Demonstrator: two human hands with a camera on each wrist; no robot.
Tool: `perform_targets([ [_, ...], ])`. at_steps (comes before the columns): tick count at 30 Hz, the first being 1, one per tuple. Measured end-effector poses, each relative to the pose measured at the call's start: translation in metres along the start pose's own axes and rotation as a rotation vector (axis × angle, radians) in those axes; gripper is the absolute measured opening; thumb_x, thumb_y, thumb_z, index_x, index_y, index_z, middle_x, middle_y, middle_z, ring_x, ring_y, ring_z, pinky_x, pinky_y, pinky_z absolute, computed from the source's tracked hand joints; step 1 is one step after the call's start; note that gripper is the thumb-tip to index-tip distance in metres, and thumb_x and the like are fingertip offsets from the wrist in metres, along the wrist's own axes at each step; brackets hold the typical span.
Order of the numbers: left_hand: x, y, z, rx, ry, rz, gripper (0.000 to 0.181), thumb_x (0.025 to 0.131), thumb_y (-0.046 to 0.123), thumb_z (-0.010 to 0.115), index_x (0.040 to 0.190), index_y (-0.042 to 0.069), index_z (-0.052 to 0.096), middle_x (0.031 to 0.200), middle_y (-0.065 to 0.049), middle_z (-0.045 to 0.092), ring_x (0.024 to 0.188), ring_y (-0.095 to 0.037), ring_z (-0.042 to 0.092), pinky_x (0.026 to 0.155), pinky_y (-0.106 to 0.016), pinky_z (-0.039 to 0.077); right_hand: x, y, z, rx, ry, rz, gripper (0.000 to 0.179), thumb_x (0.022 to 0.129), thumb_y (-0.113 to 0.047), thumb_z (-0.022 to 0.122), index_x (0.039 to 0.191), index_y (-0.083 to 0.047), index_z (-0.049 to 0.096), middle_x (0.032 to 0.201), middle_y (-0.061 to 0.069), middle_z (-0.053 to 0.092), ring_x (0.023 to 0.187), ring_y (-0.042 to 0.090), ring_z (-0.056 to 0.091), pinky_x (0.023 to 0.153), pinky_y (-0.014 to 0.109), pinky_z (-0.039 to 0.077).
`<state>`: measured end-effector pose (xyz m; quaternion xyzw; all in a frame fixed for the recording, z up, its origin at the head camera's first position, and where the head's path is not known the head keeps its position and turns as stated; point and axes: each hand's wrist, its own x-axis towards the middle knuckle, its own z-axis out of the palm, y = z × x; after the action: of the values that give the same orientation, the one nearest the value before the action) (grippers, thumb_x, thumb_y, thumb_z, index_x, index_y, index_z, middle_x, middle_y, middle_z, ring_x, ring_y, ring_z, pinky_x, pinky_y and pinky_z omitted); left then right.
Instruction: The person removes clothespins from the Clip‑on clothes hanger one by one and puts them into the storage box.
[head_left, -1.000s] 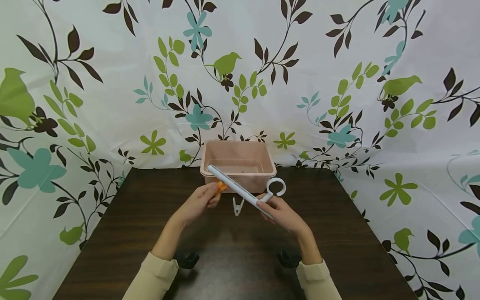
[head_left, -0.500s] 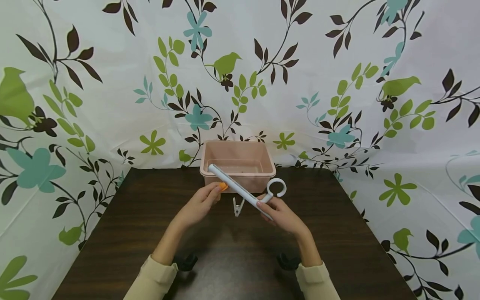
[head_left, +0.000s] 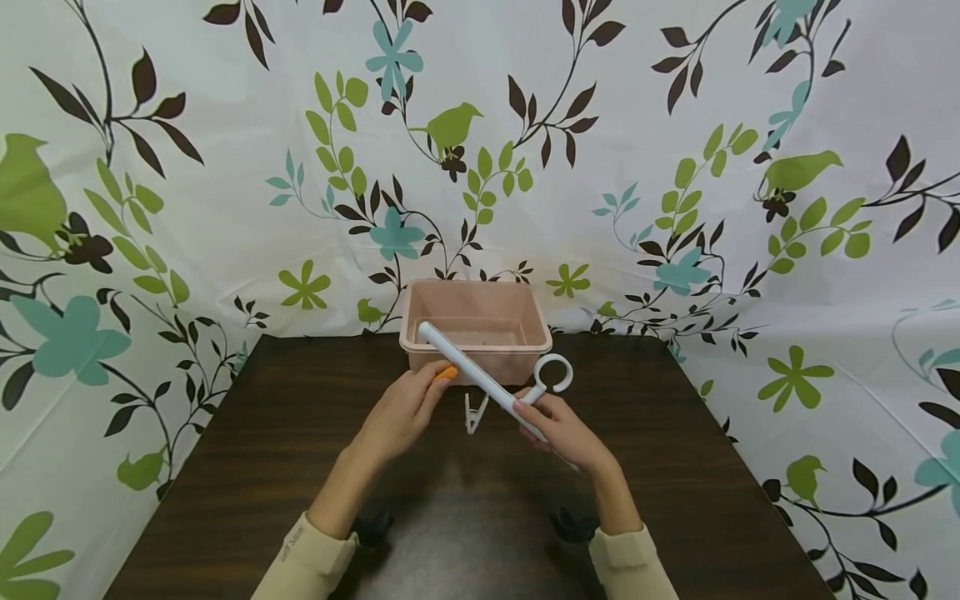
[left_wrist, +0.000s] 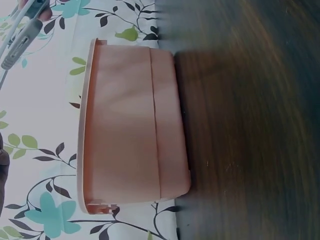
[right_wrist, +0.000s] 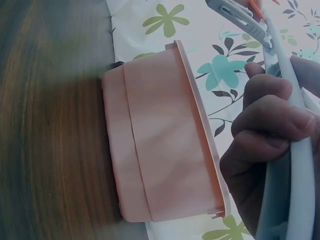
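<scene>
A pale plastic clip hanger (head_left: 468,367) with a ring-shaped hook slants above the table in the head view. My right hand (head_left: 561,429) grips its lower end; in the right wrist view, the curled fingers (right_wrist: 272,117) wrap round the bar. Beside the bar's upper half, my left hand (head_left: 397,417) pinches an orange clothespin (head_left: 447,372), partly hidden by the fingers. A white clothespin (head_left: 472,426) hangs under the middle of the bar. In the left wrist view, this clothespin (left_wrist: 22,44) shows at the upper left, while the left hand (left_wrist: 3,167) barely shows at the edge.
A pink plastic bin (head_left: 480,340) stands at the far edge of the dark wooden table (head_left: 472,500), just beyond the hanger. Behind it hangs a white curtain (head_left: 480,192) with a leaf and bird print. Black wrist mounts (head_left: 373,527) sit under both forearms.
My left hand has shifted slightly up and right, and its fingers now cover more of the orange clothespin. The hanger's upper end has risen a little; the right hand keeps its grip.
</scene>
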<state>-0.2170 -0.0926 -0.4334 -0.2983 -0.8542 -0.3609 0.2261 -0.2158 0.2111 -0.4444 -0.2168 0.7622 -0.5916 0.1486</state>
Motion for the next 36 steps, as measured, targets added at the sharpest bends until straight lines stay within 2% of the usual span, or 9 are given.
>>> perform_targets([
  [7, -0.002, 0.003, -0.004, 0.129, 0.015, 0.041, 0.03, 0.111, 0.02, 0.062, 0.137, 0.006, 0.065, 0.103, -0.002, 0.073, 0.089, -0.022, 0.065, 0.081, -0.042, 0.056, 0.001, 0.001, 0.0, 0.04, -0.03, 0.014, 0.035, 0.116, -0.035, 0.051, 0.126, -0.005, 0.066, 0.078, 0.0, 0.055, 0.061, 0.009, 0.044, 0.051, 0.021, 0.037],
  [11, -0.003, 0.004, -0.006, 0.152, 0.036, 0.105, 0.033, 0.11, 0.024, 0.064, 0.138, 0.005, 0.064, 0.11, -0.005, 0.075, 0.093, -0.023, 0.068, 0.084, -0.043, 0.058, 0.001, -0.001, 0.0, 0.077, -0.079, 0.028, 0.041, 0.117, -0.036, 0.048, 0.129, -0.002, 0.068, 0.077, 0.001, 0.055, 0.062, 0.009, 0.045, 0.052, 0.021, 0.038],
  [14, -0.004, 0.004, -0.007, 0.127, 0.036, 0.127, 0.034, 0.11, 0.023, 0.065, 0.139, 0.006, 0.063, 0.114, -0.005, 0.075, 0.097, -0.021, 0.07, 0.088, -0.043, 0.059, 0.0, -0.003, 0.0, 0.085, -0.097, 0.038, 0.044, 0.117, -0.037, 0.048, 0.129, 0.0, 0.068, 0.077, 0.001, 0.054, 0.062, 0.008, 0.045, 0.052, 0.021, 0.039],
  [17, -0.006, 0.004, -0.009, 0.042, 0.006, 0.092, 0.034, 0.11, 0.02, 0.064, 0.142, 0.008, 0.062, 0.116, -0.004, 0.075, 0.097, -0.017, 0.07, 0.087, -0.041, 0.06, 0.0, -0.003, 0.0, 0.08, -0.1, 0.038, 0.043, 0.117, -0.036, 0.048, 0.128, 0.001, 0.068, 0.077, 0.001, 0.054, 0.062, 0.008, 0.045, 0.053, 0.02, 0.039],
  [22, -0.008, 0.001, -0.013, -0.194, -0.098, -0.036, 0.032, 0.113, 0.022, 0.057, 0.145, 0.017, 0.06, 0.114, 0.001, 0.072, 0.093, -0.012, 0.063, 0.083, -0.034, 0.056, 0.0, -0.004, 0.001, 0.071, -0.099, 0.002, 0.039, 0.118, -0.032, 0.047, 0.128, 0.0, 0.067, 0.08, 0.003, 0.055, 0.062, 0.008, 0.046, 0.052, 0.021, 0.039],
  [26, -0.007, -0.001, -0.017, -0.446, -0.18, -0.117, 0.03, 0.116, 0.021, 0.052, 0.144, 0.017, 0.061, 0.096, -0.001, 0.062, 0.081, -0.013, 0.056, 0.071, -0.029, 0.05, -0.002, -0.005, -0.001, 0.064, -0.099, -0.021, 0.036, 0.117, -0.03, 0.048, 0.128, -0.001, 0.068, 0.08, 0.003, 0.056, 0.061, 0.008, 0.046, 0.051, 0.023, 0.039],
  [28, -0.007, -0.001, -0.019, -0.53, -0.198, -0.14, 0.029, 0.116, 0.02, 0.051, 0.142, 0.015, 0.062, 0.09, -0.002, 0.058, 0.076, -0.013, 0.053, 0.066, -0.028, 0.048, -0.003, -0.005, -0.002, 0.061, -0.107, -0.032, 0.036, 0.117, -0.028, 0.047, 0.127, -0.001, 0.068, 0.079, 0.003, 0.056, 0.061, 0.008, 0.046, 0.051, 0.023, 0.04],
  [31, -0.007, -0.002, -0.02, -0.587, -0.202, -0.144, 0.028, 0.116, 0.017, 0.05, 0.14, 0.011, 0.063, 0.087, -0.003, 0.056, 0.075, -0.012, 0.053, 0.065, -0.028, 0.048, -0.003, -0.004, -0.003, 0.055, -0.117, -0.042, 0.036, 0.118, -0.027, 0.046, 0.127, -0.001, 0.068, 0.078, 0.003, 0.055, 0.061, 0.009, 0.046, 0.052, 0.023, 0.04],
  [36, -0.007, -0.004, -0.022, -0.604, -0.194, -0.146, 0.029, 0.116, 0.015, 0.05, 0.142, 0.007, 0.061, 0.091, -0.004, 0.058, 0.078, -0.014, 0.056, 0.067, -0.032, 0.051, -0.004, -0.003, -0.004, 0.049, -0.095, -0.043, 0.036, 0.117, -0.029, 0.048, 0.127, -0.002, 0.07, 0.077, 0.002, 0.055, 0.06, 0.008, 0.046, 0.052, 0.022, 0.041],
])
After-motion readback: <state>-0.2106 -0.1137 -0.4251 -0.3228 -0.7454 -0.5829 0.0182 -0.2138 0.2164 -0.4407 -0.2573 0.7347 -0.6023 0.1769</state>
